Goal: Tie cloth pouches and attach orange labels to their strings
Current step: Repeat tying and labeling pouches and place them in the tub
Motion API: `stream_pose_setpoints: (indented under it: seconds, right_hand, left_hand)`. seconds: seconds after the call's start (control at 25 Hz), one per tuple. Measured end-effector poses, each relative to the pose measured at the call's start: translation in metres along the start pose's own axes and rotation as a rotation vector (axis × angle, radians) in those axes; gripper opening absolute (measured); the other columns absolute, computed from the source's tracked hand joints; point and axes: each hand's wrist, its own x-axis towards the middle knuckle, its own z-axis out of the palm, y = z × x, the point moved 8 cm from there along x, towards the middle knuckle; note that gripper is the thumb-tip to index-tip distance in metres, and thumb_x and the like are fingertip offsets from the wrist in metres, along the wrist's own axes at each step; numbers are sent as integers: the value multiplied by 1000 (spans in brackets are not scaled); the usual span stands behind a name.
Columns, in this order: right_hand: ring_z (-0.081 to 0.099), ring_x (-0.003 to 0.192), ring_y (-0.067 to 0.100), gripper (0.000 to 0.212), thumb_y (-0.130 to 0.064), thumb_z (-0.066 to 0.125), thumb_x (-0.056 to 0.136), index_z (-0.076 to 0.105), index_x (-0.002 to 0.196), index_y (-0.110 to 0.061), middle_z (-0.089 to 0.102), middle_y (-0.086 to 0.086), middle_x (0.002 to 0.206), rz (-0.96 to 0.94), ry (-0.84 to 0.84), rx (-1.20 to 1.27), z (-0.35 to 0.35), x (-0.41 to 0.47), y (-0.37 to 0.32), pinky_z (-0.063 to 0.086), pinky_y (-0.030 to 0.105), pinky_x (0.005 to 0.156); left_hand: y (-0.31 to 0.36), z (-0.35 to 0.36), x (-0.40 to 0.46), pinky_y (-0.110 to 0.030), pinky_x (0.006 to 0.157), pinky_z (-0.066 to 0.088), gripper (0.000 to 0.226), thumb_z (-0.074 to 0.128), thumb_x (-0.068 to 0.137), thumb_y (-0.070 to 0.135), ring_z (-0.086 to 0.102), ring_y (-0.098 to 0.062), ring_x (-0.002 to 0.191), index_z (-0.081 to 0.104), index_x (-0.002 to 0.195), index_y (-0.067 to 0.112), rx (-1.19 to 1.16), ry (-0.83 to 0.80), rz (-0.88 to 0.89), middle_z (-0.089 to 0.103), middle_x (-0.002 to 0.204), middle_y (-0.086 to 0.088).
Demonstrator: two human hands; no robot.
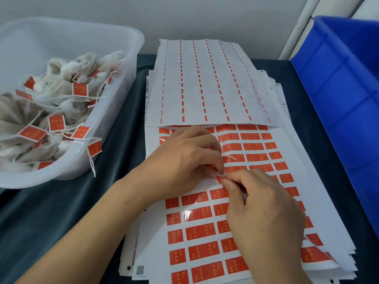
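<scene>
Pinching an orange label [219,178] between them, the left hand [180,165] and right hand [264,206] meet over the label sheet [196,232]; a white string [230,157] pokes rightward past the curled left fingers [213,158]. The label's long axis cannot be told.

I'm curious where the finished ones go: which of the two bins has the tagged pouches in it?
The translucent white bin at the left: it holds cloth pouches with orange labels on their strings. The blue bin at the right shows no contents from here.
</scene>
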Motion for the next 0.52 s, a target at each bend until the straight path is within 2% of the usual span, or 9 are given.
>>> stream_pose_setpoints:
  seconds: [0.08, 0.16, 0.24, 0.4, 0.52]
  right_hand:
    - [47, 63, 3, 23, -47, 63, 81, 72, 92, -29, 63, -16, 78, -18, -7, 5, -1, 0, -1, 35, 12, 65]
    - [47, 62, 3, 24, -52, 65, 81, 70, 91, -31, 57, -19, 78, -25, -17, -16, 0, 2, -4, 22, 7, 66]
    - [46, 60, 5, 26, -56, 71, 77, 67, 87, -32, 60, -16, 76, -22, -37, -63, 5, 3, -7, 19, 8, 63]
    - [41, 55, 6, 28, -54, 81, 72, 64, 77, -32, 44, -16, 70, -32, -74, -140, 11, 10, -13, 16, 8, 59]
    - [41, 55, 5, 26, -51, 82, 70, 67, 76, -31, 49, -16, 69, -53, -74, -131, 10, 10, -12, 16, 8, 61]
  left_hand:
    - [-2, 3, 2, -43, 105, 48, 9, 75, 96, 28, 53, -11, 123, 77, 103, 34, -41, 15, 8, 67, 118, 13]
    - [-5, 5, 1, -42, 100, 49, 9, 75, 96, 26, 55, -10, 119, 78, 102, 33, -74, 25, 3, 67, 117, 13]
    - [-7, 6, 1, -40, 96, 50, 9, 76, 95, 25, 56, -10, 114, 79, 100, 32, -89, 38, 2, 68, 115, 12]
    - [-9, 5, 0, -36, 93, 53, 11, 77, 93, 25, 58, -10, 109, 82, 102, 30, -110, 39, 2, 71, 111, 10]
    - [-10, 5, 1, -37, 92, 52, 11, 77, 93, 25, 58, -11, 107, 82, 102, 31, -103, 34, 6, 71, 111, 11]
